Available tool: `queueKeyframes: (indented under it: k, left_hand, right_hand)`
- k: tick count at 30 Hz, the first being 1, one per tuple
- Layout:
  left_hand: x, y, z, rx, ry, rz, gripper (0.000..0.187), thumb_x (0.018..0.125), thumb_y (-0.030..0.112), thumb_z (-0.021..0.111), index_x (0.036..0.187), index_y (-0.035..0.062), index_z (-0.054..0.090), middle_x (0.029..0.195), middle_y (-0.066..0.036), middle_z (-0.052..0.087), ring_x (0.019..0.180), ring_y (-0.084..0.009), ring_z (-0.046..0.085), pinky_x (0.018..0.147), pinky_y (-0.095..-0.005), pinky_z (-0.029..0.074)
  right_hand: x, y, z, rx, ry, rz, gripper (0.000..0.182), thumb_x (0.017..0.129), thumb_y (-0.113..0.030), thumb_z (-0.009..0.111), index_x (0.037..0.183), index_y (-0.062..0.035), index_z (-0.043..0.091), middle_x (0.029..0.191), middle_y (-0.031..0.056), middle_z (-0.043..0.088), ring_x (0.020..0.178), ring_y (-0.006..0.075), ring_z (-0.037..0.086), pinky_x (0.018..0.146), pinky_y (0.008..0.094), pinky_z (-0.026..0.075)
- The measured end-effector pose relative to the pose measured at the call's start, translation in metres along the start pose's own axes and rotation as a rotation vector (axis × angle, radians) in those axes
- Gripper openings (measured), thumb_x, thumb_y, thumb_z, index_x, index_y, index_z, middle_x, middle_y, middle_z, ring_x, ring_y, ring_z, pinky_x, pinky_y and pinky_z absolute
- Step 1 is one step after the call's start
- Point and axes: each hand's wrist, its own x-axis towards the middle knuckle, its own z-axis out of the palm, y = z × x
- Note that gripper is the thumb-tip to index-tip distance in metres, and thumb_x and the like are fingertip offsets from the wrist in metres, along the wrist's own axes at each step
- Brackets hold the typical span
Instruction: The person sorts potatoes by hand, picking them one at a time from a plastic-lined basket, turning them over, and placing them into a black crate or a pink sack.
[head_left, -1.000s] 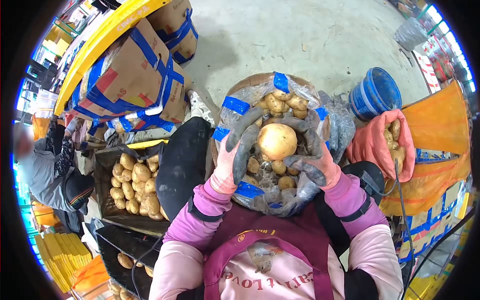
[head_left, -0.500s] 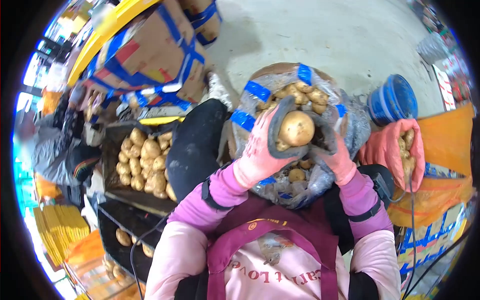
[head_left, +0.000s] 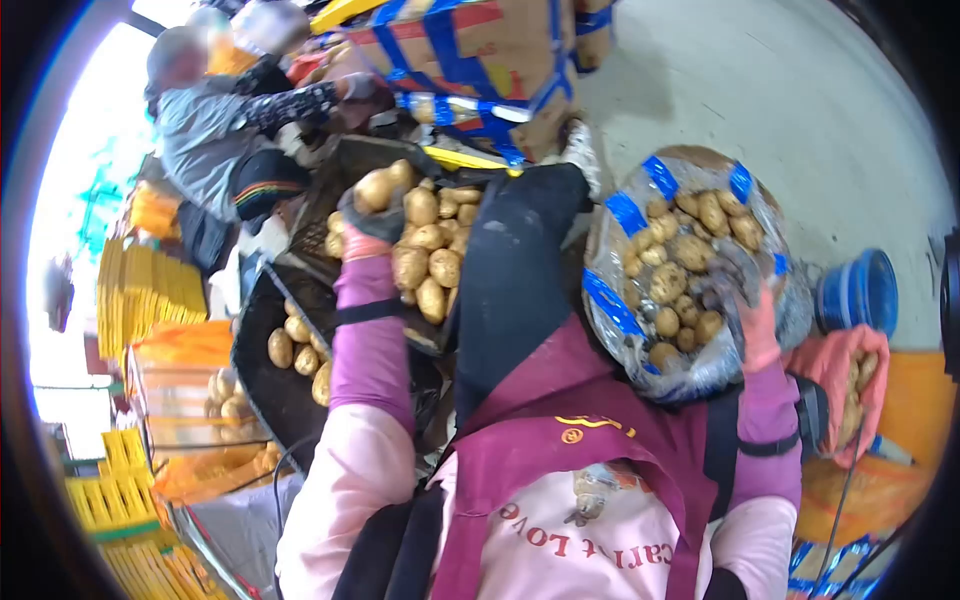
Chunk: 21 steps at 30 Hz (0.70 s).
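Observation:
My left hand [head_left: 370, 225], in a pink and grey glove, is closed around a large potato [head_left: 375, 190] over the dark crate [head_left: 345, 160] full of potatoes. At the right, my right hand [head_left: 742, 290] is at the inner right side of the round container [head_left: 612, 290], which is lined with clear plastic and blue tape. Its grey glove fingers are bent beside the potatoes [head_left: 690, 252]; whether they grip one is hard to make out.
A second black crate [head_left: 262, 340] with a few potatoes is at lower left. The blue bucket [head_left: 858, 290] and pink sack [head_left: 835, 370] stand at right. A co-worker [head_left: 200, 140] sits upper left, near a taped carton [head_left: 480, 50].
My left hand has moved left with the potato, from above the round container to the crate. My right hand has parted from it and lowered to the container's right side. The view has turned left.

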Motion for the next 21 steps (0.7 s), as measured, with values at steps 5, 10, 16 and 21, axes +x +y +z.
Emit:
queueKeyframes:
  k: [5,10,16,21]
  left_hand:
    - [0.009,0.044,-0.013,-1.151,-0.269,-0.647,0.035,0.095,0.028,0.054,0.117,0.0012,0.059,0.119,-0.017,0.062,0.110,-0.0258,0.059,0.095,-0.0369,0.050]
    - [-0.029,0.229,0.087,-0.224,-0.534,0.344,0.038,0.092,0.005,0.056,0.129,-0.0010,0.055,0.116,-0.015,0.066,0.106,-0.0225,0.065,0.094,-0.0314,0.049]
    - [-0.133,0.282,0.219,-0.124,-0.828,0.569,0.052,0.081,0.007,0.065,0.131,0.0042,0.053,0.110,-0.020,0.064,0.093,-0.0285,0.066,0.085,-0.0361,0.053]
    - [-0.176,0.266,0.245,0.097,-1.021,0.784,0.049,0.077,0.014,0.060,0.124,0.0050,0.053,0.108,-0.014,0.060,0.099,-0.0258,0.059,0.078,-0.0351,0.053]
  right_hand:
    - [0.018,0.042,-0.042,-0.500,0.037,-0.099,0.047,0.090,-0.012,0.065,0.134,-0.0041,0.052,0.115,0.0122,0.066,0.101,0.0185,0.065,0.085,0.0308,0.051]
    - [0.021,0.080,-0.038,-0.914,0.034,0.295,0.054,0.087,-0.034,0.066,0.126,0.0004,0.055,0.116,0.0179,0.066,0.109,0.0275,0.063,0.094,0.0362,0.048]
    - [0.026,0.125,-0.026,-1.322,-0.348,0.586,0.062,0.085,-0.049,0.061,0.125,-0.0018,0.056,0.120,0.0239,0.062,0.113,0.0374,0.059,0.098,0.0430,0.046]
    - [0.032,0.270,-0.035,-1.230,-0.385,0.266,0.055,0.085,-0.049,0.062,0.118,-0.0049,0.061,0.120,0.0217,0.062,0.112,0.0375,0.060,0.096,0.0447,0.047]
